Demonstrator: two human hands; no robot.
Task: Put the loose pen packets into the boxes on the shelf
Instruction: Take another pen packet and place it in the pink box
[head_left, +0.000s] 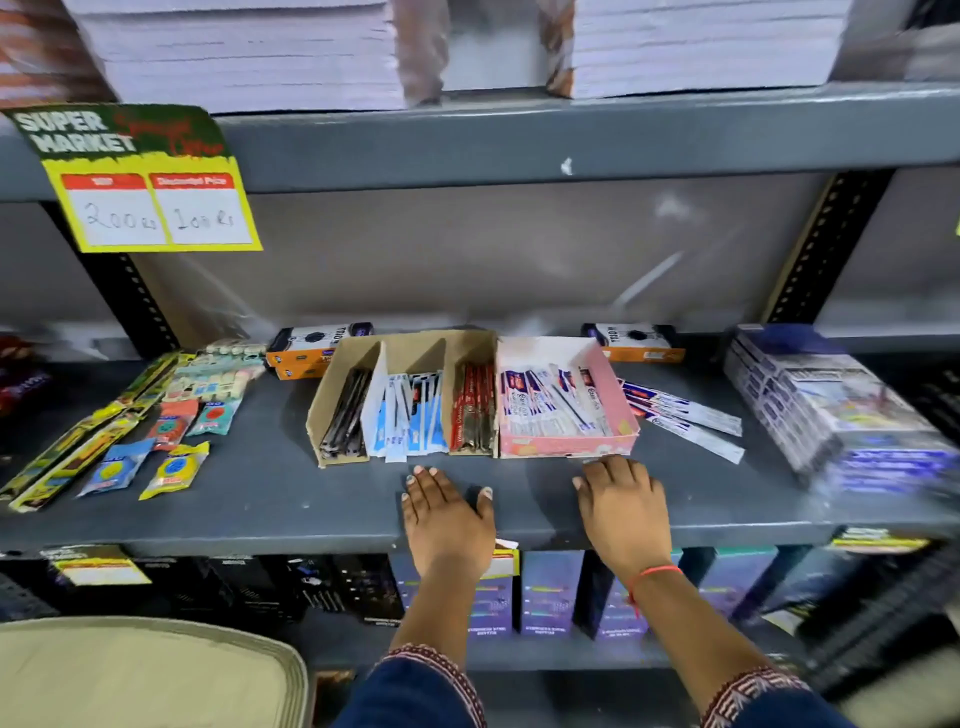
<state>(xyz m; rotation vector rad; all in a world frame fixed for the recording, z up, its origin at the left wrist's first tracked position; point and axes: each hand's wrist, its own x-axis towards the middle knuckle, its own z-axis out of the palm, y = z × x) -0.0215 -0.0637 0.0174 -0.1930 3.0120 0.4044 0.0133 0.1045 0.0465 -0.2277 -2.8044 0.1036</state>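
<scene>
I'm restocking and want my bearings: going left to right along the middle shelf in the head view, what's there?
Long yellow-green packs → small carded packets → brown cardboard box with divided pen slots → pink box of pen packets → loose pen packets on the shelf → stack of wrapped blue packs.

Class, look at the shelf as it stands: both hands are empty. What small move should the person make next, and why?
Probably reach the right hand to the loose pen packets lying on the shelf just right of the pink box. They match the packets inside it, that hand is nearer, and both hands rest flat, holding nothing.
</scene>
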